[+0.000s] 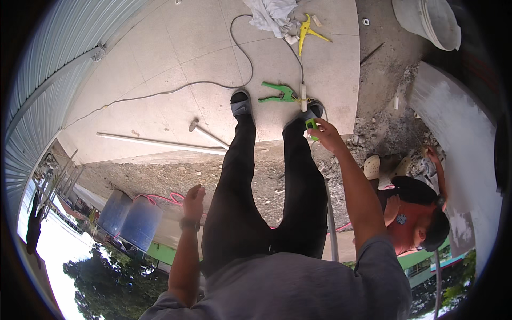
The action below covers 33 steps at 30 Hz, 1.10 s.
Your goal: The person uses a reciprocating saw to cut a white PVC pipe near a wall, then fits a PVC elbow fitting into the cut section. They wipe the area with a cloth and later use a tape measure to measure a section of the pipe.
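Observation:
In my right hand (327, 136) is a small green tape measure (312, 129), gripped between thumb and fingers above my right foot. My left hand (194, 201) hangs beside my left thigh, its fingers loosely bent and nothing seen in it. On the pale tiles just beyond my feet lies a green pipe cutter (281, 93) with its handles spread. Right of it, by my right sandal, is a narrow white power strip (304, 97) on a grey cord (249, 58). Farther off lies a yellow tool (306, 33) with splayed handles.
Left of my feet lie a long white pipe (160, 143) and a hammer-like piece (194, 125). A crouching co-worker (410, 224) is at my right, by rubble. A white bucket (441, 24) stands far right, a crumpled white bag (269, 15) far ahead, blue barrels (140, 221) left.

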Each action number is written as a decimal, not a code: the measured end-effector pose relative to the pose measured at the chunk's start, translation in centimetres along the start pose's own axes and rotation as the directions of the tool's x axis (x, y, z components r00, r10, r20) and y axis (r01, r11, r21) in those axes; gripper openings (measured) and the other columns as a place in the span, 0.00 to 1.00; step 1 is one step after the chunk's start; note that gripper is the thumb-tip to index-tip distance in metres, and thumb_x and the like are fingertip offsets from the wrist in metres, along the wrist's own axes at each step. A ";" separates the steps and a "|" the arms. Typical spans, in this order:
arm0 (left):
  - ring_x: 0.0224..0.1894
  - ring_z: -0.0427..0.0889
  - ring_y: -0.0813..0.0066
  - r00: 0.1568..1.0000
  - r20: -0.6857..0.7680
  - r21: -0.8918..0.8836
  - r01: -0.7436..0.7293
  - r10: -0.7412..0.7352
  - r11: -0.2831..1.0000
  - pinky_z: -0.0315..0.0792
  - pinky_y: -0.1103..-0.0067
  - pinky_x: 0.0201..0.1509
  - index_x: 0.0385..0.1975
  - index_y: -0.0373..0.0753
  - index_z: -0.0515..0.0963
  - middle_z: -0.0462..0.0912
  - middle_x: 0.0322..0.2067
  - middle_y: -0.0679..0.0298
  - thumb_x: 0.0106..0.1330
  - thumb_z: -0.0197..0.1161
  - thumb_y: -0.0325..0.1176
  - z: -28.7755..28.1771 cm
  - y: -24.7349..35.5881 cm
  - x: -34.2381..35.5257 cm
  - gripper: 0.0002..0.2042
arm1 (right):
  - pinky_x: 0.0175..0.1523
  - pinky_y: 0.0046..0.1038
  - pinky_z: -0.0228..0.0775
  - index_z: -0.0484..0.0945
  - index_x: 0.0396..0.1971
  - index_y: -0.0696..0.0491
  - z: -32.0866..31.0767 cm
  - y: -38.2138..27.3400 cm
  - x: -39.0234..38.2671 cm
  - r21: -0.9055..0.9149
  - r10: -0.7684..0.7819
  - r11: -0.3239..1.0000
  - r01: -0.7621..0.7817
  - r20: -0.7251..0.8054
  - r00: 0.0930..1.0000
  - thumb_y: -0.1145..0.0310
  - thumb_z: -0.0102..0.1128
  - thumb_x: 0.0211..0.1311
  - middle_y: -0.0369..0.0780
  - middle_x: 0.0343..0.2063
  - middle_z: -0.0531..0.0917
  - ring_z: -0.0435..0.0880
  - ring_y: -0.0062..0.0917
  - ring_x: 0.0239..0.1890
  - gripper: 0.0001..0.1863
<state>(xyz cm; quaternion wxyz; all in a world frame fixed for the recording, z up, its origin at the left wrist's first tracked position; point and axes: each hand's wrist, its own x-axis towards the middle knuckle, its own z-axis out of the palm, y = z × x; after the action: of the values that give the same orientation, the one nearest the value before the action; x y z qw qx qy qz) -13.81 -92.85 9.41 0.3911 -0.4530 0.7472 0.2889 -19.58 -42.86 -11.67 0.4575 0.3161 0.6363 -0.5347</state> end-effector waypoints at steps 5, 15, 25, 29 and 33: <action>0.42 0.86 0.75 0.917 0.281 -0.148 -0.250 0.283 0.957 0.80 0.79 0.44 0.57 0.32 0.78 0.85 0.42 0.62 0.71 0.66 0.43 -1.6 11.2 -6.2 0.22 | 0.61 0.25 0.65 0.78 0.58 0.60 6.5 -11.3 -19.1 0.369 -0.220 0.928 0.048 0.440 0.871 0.55 0.54 0.73 0.38 0.48 0.84 0.79 0.20 0.52 0.25; 0.50 0.84 0.66 0.482 0.704 -0.074 -0.681 0.522 0.729 0.81 0.75 0.53 0.59 0.26 0.73 0.82 0.50 0.52 0.74 0.60 0.35 -13.3 23.7 -24.3 0.21 | 0.53 0.42 0.74 0.78 0.53 0.56 17.4 -29.2 -43.2 -0.161 -0.689 0.725 0.670 -0.149 0.710 0.37 0.61 0.62 0.55 0.41 0.84 0.84 0.48 0.46 0.36; 0.46 0.84 0.64 0.111 0.865 0.012 -0.980 0.490 0.200 0.82 0.70 0.52 0.42 0.34 0.73 0.82 0.40 0.58 0.70 0.62 0.26 -9.5 28.5 -25.0 0.06 | 0.56 0.47 0.72 0.75 0.58 0.53 12.6 -22.1 -48.2 -0.267 -0.771 0.637 0.723 -0.248 0.587 0.49 0.56 0.64 0.52 0.44 0.83 0.81 0.49 0.51 0.29; 0.41 0.84 0.66 0.265 0.759 -0.066 -0.878 0.595 0.475 0.82 0.72 0.47 0.42 0.38 0.75 0.82 0.37 0.58 0.65 0.65 0.22 -6.4 32.5 -30.4 0.09 | 0.56 0.45 0.74 0.73 0.61 0.54 8.3 -12.4 -49.5 -0.273 -0.590 0.806 0.525 -0.441 0.676 0.53 0.56 0.63 0.52 0.42 0.85 0.83 0.49 0.50 0.30; 0.37 0.86 0.72 0.432 0.764 0.039 -0.772 0.479 0.635 0.83 0.79 0.41 0.42 0.32 0.78 0.84 0.34 0.58 0.64 0.71 0.27 -0.6 34.2 -36.3 0.11 | 0.56 0.41 0.75 0.76 0.59 0.55 5.9 -3.6 -52.0 0.156 -0.304 0.850 0.503 -0.634 0.711 0.53 0.57 0.64 0.56 0.43 0.85 0.84 0.50 0.50 0.29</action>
<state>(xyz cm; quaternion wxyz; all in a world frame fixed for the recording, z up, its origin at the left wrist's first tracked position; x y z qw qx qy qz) -34.55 -62.49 43.03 0.5804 0.0954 0.6976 0.4092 -1.52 -44.89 37.59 0.0508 0.3859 0.7049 -0.5929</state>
